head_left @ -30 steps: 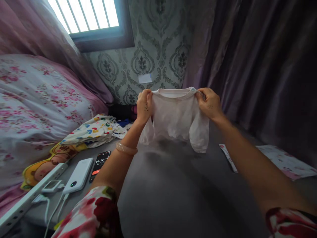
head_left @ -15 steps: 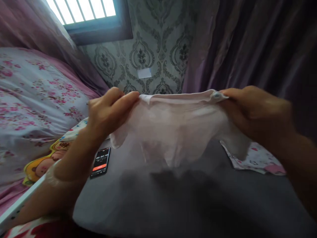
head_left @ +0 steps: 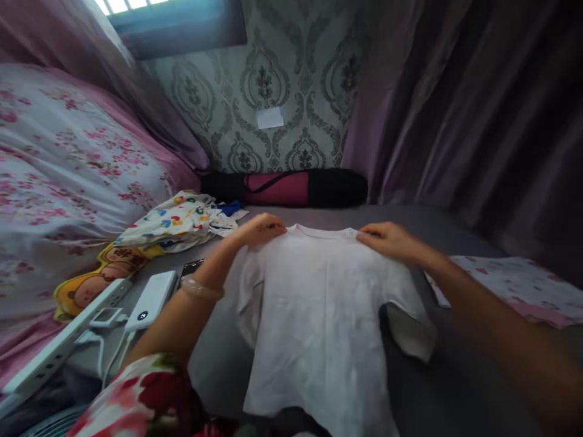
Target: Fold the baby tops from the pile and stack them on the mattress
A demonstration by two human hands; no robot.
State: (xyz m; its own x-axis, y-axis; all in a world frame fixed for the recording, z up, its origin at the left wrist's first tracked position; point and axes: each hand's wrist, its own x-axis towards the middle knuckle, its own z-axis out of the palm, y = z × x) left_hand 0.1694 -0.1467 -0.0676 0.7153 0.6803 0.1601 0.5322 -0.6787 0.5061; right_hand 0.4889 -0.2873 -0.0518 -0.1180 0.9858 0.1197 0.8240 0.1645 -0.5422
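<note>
A small white shirt is spread over the grey bed sheet, its neckline toward the wall and its hem toward me. My left hand pinches the shirt at the left shoulder, beside the collar. At the other shoulder, my right hand grips the cloth near the collar's snaps. Both sleeves hang out to the sides, the right one bent downward. To the right of the shirt lies a folded white and pink printed cloth.
On the left are a white power bank, a power strip with cables and a partly hidden phone. Behind them lies a heap of patterned clothes. A black and maroon roll bag rests along the wall.
The shirt has come down from being held up in the air and now lies stretched toward me. Both hands have lowered with it, still gripping the shoulders.
</note>
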